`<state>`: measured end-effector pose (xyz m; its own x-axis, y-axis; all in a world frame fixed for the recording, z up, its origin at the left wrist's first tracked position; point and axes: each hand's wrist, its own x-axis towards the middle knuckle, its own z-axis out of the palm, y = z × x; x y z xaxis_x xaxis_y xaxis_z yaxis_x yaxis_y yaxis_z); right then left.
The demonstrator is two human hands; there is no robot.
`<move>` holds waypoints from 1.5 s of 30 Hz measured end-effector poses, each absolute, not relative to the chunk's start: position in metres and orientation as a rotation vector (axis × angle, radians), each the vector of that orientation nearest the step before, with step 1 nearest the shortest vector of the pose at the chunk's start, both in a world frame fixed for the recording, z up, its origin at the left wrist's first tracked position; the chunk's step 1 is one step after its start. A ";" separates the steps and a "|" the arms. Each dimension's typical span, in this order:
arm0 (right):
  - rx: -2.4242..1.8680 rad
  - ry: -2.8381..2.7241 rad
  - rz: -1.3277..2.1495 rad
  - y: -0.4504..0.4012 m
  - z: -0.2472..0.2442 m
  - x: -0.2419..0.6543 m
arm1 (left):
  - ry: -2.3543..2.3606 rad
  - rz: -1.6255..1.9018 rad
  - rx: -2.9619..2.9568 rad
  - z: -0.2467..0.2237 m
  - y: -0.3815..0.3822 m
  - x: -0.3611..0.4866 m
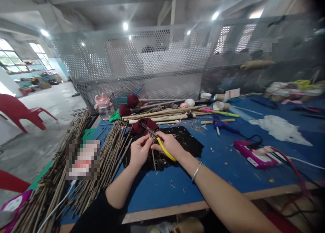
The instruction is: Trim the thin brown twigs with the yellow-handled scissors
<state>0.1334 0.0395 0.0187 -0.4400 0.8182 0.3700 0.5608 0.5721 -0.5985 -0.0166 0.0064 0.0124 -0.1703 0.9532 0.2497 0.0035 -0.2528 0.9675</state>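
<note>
Scissors [165, 149] sit gripped in my right hand [173, 145] while my left hand [139, 151] pinches a thin stick [153, 160] over black cloth [191, 143].

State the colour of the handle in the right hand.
The handle is yellow, seen in the head view.

Both hands [154, 147] pinch close together — forearms angled inward.

Sticks [108, 158] are lying along the left side of the tabletop [162, 189]. A cloth [189, 141] is lying to their right, with poles [165, 118] resting behind it and a mesh screen [127, 62] standing farther back. A glue gun [223, 125] is lying right of the cloth; farther right, a power strip [254, 154] is sitting before a plastic bag [281, 130].
</note>
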 end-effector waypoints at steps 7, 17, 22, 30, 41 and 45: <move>-1.150 -2.166 0.466 0.039 0.021 0.133 | 1.205 1.505 1.220 0.014 0.007 -0.016; -1.001 -2.225 0.270 0.040 0.014 0.125 | 1.198 1.564 1.296 0.011 0.008 -0.016; -1.013 -2.203 0.189 0.042 0.009 0.124 | 1.172 1.570 1.306 0.012 0.007 -0.014; -1.054 -2.183 0.310 0.038 0.014 0.124 | 1.221 1.542 1.334 0.010 0.009 -0.015; -1.016 -2.150 0.370 0.041 0.009 0.124 | 1.239 1.595 1.326 0.005 0.013 -0.017; -1.053 -2.148 0.341 0.042 0.008 0.124 | 1.232 1.594 1.345 0.007 0.011 -0.017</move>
